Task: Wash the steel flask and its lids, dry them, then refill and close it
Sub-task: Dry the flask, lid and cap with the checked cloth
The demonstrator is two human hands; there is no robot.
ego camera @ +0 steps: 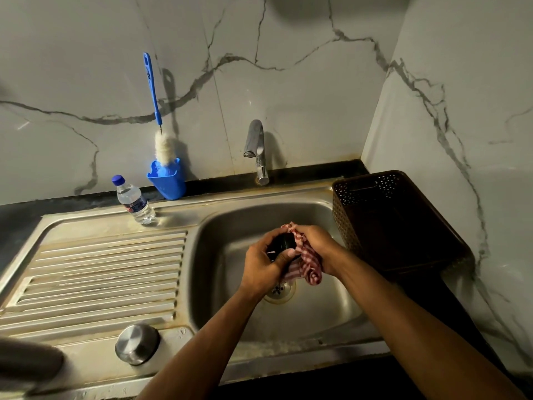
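Observation:
Over the sink basin (323, 301), my left hand (264, 265) grips a small black lid (284, 245), mostly hidden by my fingers. My right hand (315, 243) grips a red-and-white checked cloth (307, 262) bunched against the lid, with the cloth's end hanging below. A round steel lid (137, 343) sits upside down on the sink's front rim to the left. At the bottom-left edge a blurred grey rounded shape (28, 360) lies on the drainboard; I cannot tell whether it is the flask.
A clear water bottle (134, 202) with a blue cap stands at the back of the ribbed drainboard (101, 269). A blue holder (167, 179) carries a bottle brush (154, 108). The tap (258, 150) is off. A dark brown perforated basket (403, 223) sits right of the basin.

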